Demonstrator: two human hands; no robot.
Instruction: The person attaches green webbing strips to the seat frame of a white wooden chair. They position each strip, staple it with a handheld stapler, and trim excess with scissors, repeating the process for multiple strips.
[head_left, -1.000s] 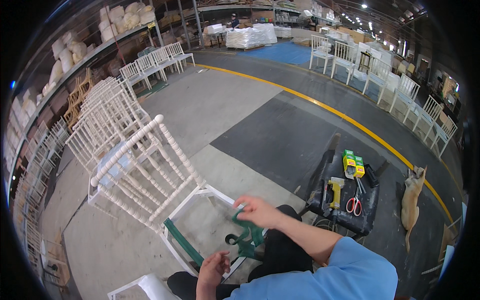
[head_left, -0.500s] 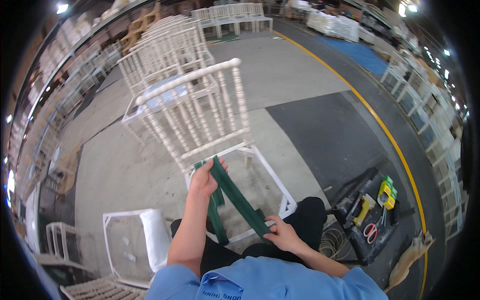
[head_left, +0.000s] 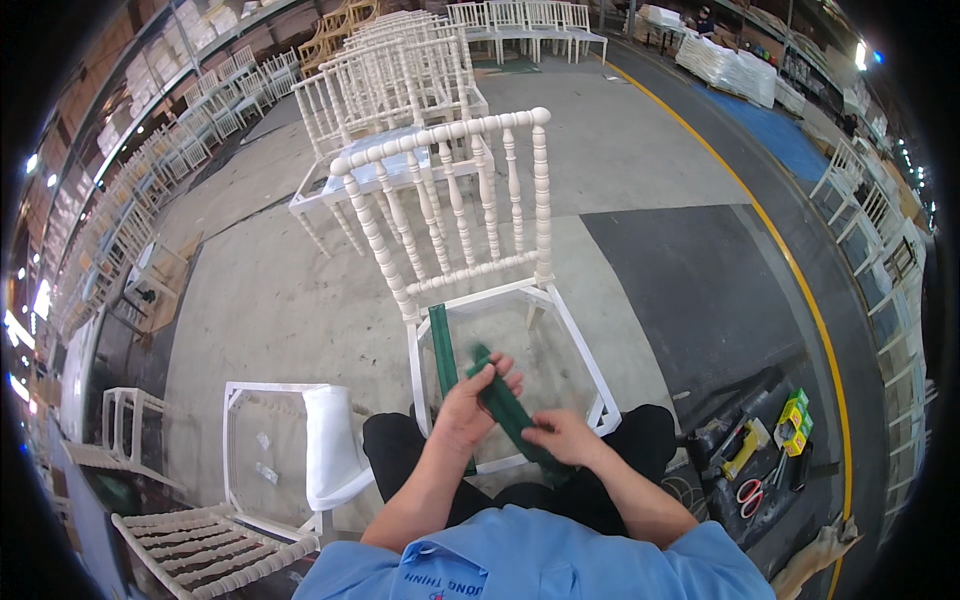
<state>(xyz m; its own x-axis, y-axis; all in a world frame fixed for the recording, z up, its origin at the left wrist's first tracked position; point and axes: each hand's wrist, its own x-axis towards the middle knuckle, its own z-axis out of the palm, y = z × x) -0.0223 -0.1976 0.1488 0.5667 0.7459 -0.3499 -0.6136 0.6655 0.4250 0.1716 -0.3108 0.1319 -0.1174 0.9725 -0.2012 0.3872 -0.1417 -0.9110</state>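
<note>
Both grips closed on green webbing strap: left hand pinching upper end, right hand clamping lower end near lap. Strap held taut across open seat frame of white spindle-back chair; second green length running along left seat rail. Looks like webbing the seat, mid-run. Next move likely calls for tension kept while seating strap on rail. Tool tray with scissors, right, on floor.

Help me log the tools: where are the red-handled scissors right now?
In the head view, the red-handled scissors lie in the dark tool tray on the floor at the person's lower right, beside a yellow tool.
</note>
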